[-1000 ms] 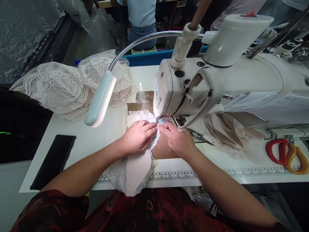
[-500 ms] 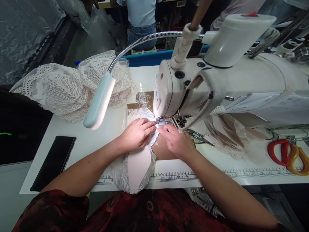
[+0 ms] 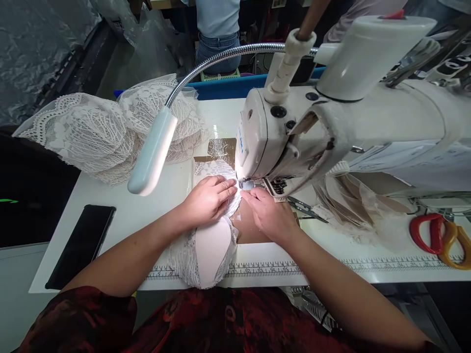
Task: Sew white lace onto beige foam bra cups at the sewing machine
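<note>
A white lace bra cup piece [image 3: 212, 247] lies across the sewing machine's bed, its smooth pale cup side up and its lower end over the table's front edge. My left hand [image 3: 211, 200] rests flat on the lace, fingers stretched toward the needle area. At the right edge of the lace, my right hand [image 3: 270, 212] is closed, thumb and index finger pinching close to the presser foot [image 3: 241, 185]. The white sewing machine [image 3: 253, 135] stands over this spot, and its lamp lights it. Part of the lace under my left palm is hidden.
Stacked lace pieces [image 3: 91, 132] lie at the back left, below a bendable lamp [image 3: 152, 152]. A black phone [image 3: 81, 247] is on the left. Thread snips [image 3: 307, 208], beige cut pieces [image 3: 346, 196] and red-and-yellow-handled scissors [image 3: 429, 233] lie right. Another person [image 3: 218, 29] sits beyond.
The lace bra cup piece has slid slightly away from me, toward the back of the machine. My left hand has moved a little with it; my right hand has hardly shifted.
</note>
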Motion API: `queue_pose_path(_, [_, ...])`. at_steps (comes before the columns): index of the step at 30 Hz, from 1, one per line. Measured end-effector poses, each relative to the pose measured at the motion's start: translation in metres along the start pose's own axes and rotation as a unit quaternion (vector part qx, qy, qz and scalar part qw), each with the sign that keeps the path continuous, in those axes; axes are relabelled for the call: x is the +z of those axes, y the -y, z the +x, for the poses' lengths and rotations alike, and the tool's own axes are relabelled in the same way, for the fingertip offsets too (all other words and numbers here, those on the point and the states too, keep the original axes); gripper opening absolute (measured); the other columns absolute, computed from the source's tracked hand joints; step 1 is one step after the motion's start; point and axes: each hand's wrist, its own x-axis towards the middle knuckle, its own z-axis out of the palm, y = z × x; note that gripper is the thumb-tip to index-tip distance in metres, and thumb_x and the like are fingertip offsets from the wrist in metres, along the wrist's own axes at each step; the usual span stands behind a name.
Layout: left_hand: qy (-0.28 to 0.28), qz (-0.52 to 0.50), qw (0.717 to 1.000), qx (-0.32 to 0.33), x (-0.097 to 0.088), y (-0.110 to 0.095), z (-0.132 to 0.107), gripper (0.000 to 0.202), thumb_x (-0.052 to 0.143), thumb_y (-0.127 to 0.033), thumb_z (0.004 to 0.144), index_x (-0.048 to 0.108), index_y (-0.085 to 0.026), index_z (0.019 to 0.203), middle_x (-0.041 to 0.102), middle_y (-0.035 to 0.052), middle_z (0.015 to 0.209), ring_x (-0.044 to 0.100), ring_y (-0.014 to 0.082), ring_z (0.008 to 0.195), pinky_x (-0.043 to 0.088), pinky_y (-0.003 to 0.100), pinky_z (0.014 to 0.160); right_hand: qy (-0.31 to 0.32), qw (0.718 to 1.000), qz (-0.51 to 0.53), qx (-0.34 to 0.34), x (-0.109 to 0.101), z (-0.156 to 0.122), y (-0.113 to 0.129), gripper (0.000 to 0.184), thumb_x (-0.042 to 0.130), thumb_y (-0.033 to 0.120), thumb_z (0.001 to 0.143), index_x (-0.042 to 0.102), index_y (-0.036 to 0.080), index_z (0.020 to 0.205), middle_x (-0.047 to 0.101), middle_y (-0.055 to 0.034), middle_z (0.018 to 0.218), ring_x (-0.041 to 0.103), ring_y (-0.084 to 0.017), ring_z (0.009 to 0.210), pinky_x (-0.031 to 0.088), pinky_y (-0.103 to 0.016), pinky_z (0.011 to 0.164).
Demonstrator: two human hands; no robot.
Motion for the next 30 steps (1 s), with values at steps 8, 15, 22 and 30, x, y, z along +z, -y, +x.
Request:
queue_pose_path(8, [0.065, 0.011, 0.998, 0.022, -0.019, -0.011, -0.007, 0.034, 0.046, -0.021, 0.091, 0.062, -0.013, 0.12, 0.054, 0.0161, 0.132, 0.047, 0.0324, 0.12, 0.044, 0.049, 0.096, -0.015, 0.999, 0.011, -0.026, 0.002, -0.005, -0.003, 0.049, 0.043, 0.011, 0.086, 0.055, 0.027, 0.131, 0.065, -0.0046, 0.109, 0.051, -0.02, 0.084, 0.031, -0.03, 0.065])
queue_pose_path(15, [0.198, -0.118, 0.971, 0.069, -0.054, -0.034, -0.013, 0.023, 0.048, -0.019, 0.09, 0.068, -0.015, 0.1, 0.062, 0.0121, 0.12, 0.057, 0.0264, 0.11, 0.047, 0.042, 0.097, -0.037, 0.993, 0.068, -0.09, 0.003, -0.008, -0.003, 0.038, 0.043, 0.01, 0.086, 0.064, 0.02, 0.116, 0.066, -0.0065, 0.102, 0.052, -0.02, 0.09, 0.033, -0.03, 0.067])
queue_pose_path(22, [0.075, -0.169, 0.982, 0.031, -0.04, -0.008, -0.005, 0.025, 0.045, -0.019, 0.093, 0.065, -0.014, 0.106, 0.068, 0.0101, 0.107, 0.063, 0.0192, 0.098, 0.052, 0.031, 0.085, -0.065, 0.988, 0.084, -0.116, 0.005, -0.006, -0.003, 0.034, 0.042, 0.01, 0.087, 0.067, 0.018, 0.108, 0.065, -0.0063, 0.089, 0.049, -0.019, 0.085, 0.033, -0.03, 0.067])
queue_pose_path(30, [0.054, -0.032, 0.991, 0.122, -0.009, 0.009, 0.002, 0.028, 0.046, -0.021, 0.094, 0.063, -0.014, 0.115, 0.062, 0.011, 0.126, 0.059, 0.0238, 0.106, 0.049, 0.039, 0.087, -0.068, 0.989, 0.061, -0.119, 0.007, -0.008, -0.005, 0.033, 0.044, 0.012, 0.089, 0.066, 0.019, 0.111, 0.066, -0.0063, 0.097, 0.05, -0.019, 0.088, 0.033, -0.029, 0.068])
